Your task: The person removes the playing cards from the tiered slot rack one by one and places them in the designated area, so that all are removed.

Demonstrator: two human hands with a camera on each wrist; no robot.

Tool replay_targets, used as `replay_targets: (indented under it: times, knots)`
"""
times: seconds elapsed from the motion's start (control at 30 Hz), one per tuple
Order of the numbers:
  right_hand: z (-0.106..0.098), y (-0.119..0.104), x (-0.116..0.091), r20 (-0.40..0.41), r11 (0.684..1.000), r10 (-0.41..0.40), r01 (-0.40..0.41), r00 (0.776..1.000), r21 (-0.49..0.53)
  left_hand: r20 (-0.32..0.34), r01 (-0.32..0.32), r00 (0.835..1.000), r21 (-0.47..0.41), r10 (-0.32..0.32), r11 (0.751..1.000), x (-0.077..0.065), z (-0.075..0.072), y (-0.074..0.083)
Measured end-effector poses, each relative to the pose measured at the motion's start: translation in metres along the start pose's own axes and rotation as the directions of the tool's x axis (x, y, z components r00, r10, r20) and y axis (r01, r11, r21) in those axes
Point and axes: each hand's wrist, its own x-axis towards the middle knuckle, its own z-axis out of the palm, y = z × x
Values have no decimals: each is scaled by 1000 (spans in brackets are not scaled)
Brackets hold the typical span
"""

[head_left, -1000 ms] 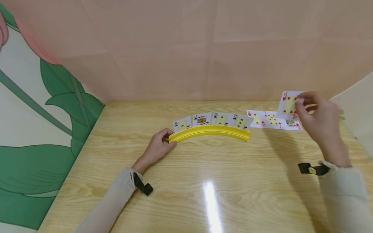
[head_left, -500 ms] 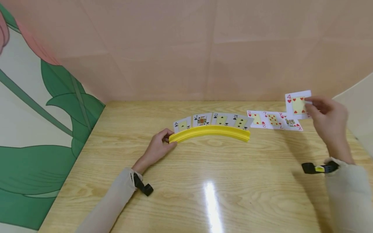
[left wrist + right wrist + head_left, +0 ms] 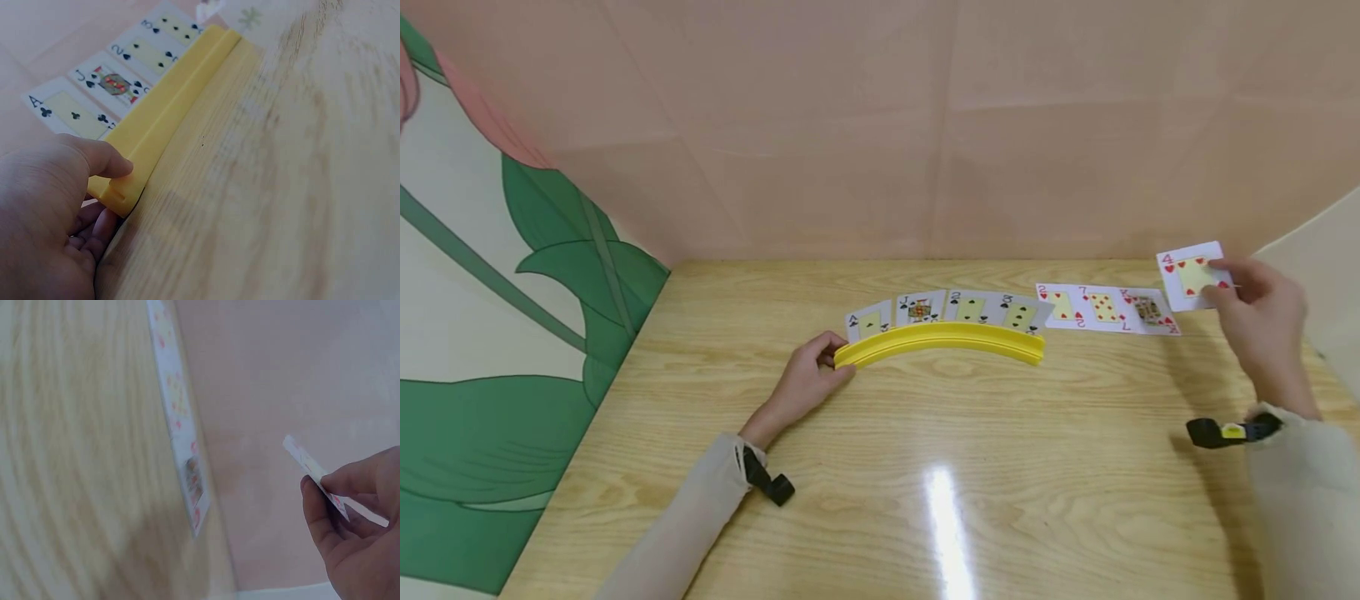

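My left hand [image 3: 808, 379] grips the left end of a yellow curved card holder [image 3: 940, 335]; in the left wrist view the thumb [image 3: 103, 156] presses on its front face. Several black-suit playing cards stand in the holder, among them an ace of clubs [image 3: 69, 109], a jack of spades [image 3: 919, 307] and a two of spades [image 3: 967, 307]. My right hand [image 3: 1266, 329] pinches a four of hearts [image 3: 1191, 273] between thumb and fingers, raised above the table. The right wrist view shows that card [image 3: 309, 465] nearly edge-on.
Right of the holder, a two of hearts [image 3: 1060, 306], a seven of diamonds [image 3: 1103, 308] and a red-suit face card [image 3: 1148, 311] lie in a row on the wooden table [image 3: 880, 467]. A pinkish wall covering [image 3: 820, 150] rises behind.
My right hand has moved to the right with the four of hearts and dropped slightly, uncovering the face card at the row's right end. The left hand and holder have stayed put.
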Motion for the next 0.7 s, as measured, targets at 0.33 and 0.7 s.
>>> replay_targets:
  times: [0.33, 0.7]
  knots:
    - [-8, 32, 9, 82, 991, 137, -137, 987, -14, 2, 12, 1000, 6, -12, 1000, 0, 0, 1]
    - [-21, 62, 11, 271, 930, 91, 16, 958, -368, 2, -6, 1000, 4, 6, 1000, 0, 0, 0]
